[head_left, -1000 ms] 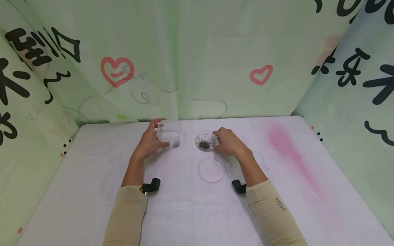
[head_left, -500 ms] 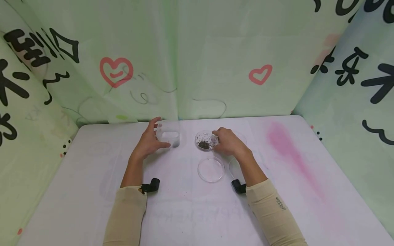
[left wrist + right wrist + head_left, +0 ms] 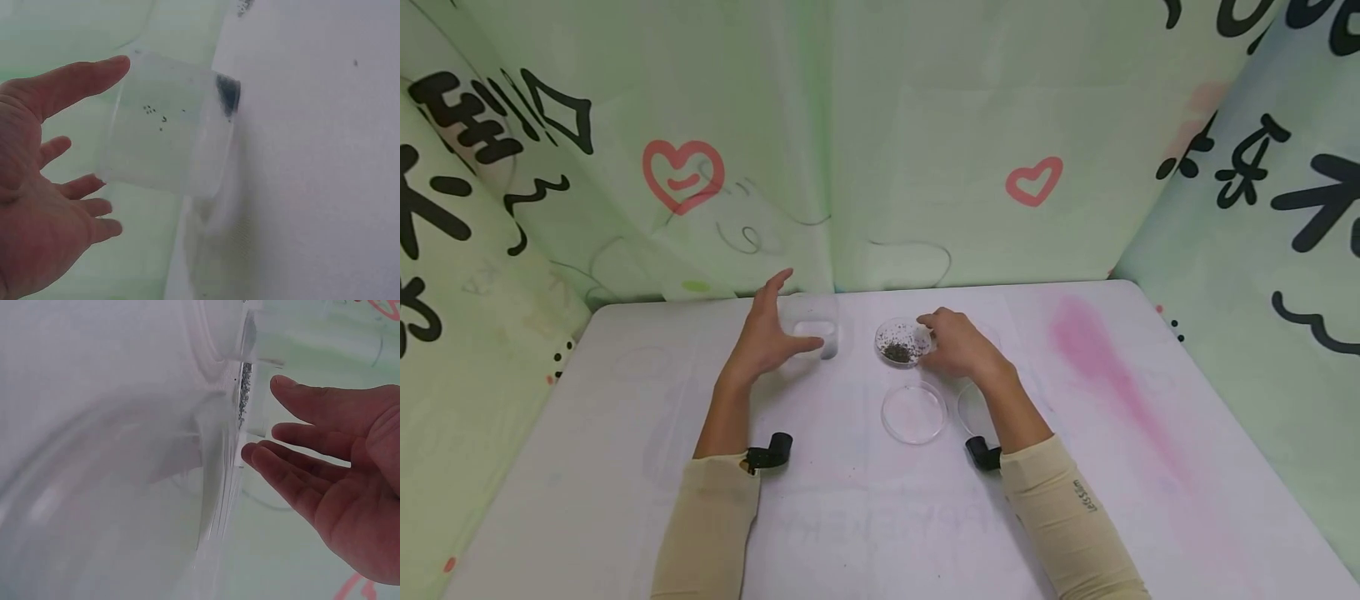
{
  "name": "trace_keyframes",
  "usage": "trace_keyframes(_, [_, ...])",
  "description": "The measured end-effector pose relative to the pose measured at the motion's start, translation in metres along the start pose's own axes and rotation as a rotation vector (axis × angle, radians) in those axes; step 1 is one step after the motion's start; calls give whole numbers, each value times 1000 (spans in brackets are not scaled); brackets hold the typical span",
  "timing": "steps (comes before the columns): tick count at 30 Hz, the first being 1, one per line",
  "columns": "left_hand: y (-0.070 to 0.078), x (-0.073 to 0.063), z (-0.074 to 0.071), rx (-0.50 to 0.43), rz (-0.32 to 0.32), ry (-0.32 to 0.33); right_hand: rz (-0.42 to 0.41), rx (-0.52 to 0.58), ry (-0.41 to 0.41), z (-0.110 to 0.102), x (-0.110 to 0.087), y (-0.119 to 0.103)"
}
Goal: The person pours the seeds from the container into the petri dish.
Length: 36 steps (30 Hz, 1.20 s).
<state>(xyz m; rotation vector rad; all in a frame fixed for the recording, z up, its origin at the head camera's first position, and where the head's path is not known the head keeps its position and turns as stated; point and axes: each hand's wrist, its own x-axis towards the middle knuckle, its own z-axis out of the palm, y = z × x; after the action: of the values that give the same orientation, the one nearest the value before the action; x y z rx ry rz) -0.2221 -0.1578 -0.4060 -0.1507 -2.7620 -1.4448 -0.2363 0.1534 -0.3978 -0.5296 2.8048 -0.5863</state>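
Observation:
My left hand [image 3: 763, 333] is spread wide beside a clear, squarish plastic container [image 3: 812, 310], its thumb and fingers off the sides. In the left wrist view, dark grains [image 3: 228, 95] are heaped in one corner of that container and a few specks cling to its wall. A round clear petri dish [image 3: 877, 333] holds a small pile of dark grains [image 3: 897, 353], with more scattered across it. At the right edge of this dish is my right hand [image 3: 958, 343]. Its thumb and fingers stand apart in the right wrist view, fingertips close to the rim.
Nearer to me lies another clear round dish [image 3: 883, 414], and a further one [image 3: 962, 412] is partly covered by my right forearm. Behind the right hand shows the rim of one more dish [image 3: 997, 335]. A green curtain [image 3: 887, 167] hangs behind the white table [image 3: 865, 517].
My left hand has let go of the clear container, its fingers lifting up and opening wider. The container stays where it was. My right hand keeps its place at the dish.

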Motion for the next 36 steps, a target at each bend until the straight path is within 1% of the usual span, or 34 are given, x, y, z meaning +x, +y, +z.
trace_keyframes(5, [16, 0, 2, 40, 95, 64, -4, -10, 15, -5, -3, 3])
trace_keyframes(9, [34, -2, 6, 48, 217, 136, -6, -2, 19, -9, -4, 5])
trace_keyframes(11, [44, -4, 9, 41, 274, 160, -10, -3, 25, -11, -4, 6])
trace_keyframes(13, [52, -5, 15, 30, 317, 161, -14, -6, 34, -12, -5, 8])
trace_keyframes(15, [58, -5, 22, 25, 341, 140, -15, -8, 40, -13, -6, 10])
trace_keyframes(17, [62, -4, 31, 29, 344, 97, -9, -3, 43, -15, -7, 11])
trace_keyframes(20, [65, 1, 45, 42, 329, 11, 10, 7, 43, -19, -10, 14])
trace_keyframes(25, [61, 11, 70, 55, 247, -147, 57, 4, 56, -26, -13, 21])
trace_keyframes(28, [57, 17, 84, 68, 191, -223, 92, 3, 60, -29, -14, 26])
trace_keyframes(32, [52, 24, 97, 102, 134, -292, 129, -5, 47, -31, -15, 32])
trace_keyframes(36, [53, 26, 104, 161, 123, -323, 168, -20, 29, -31, -17, 36])
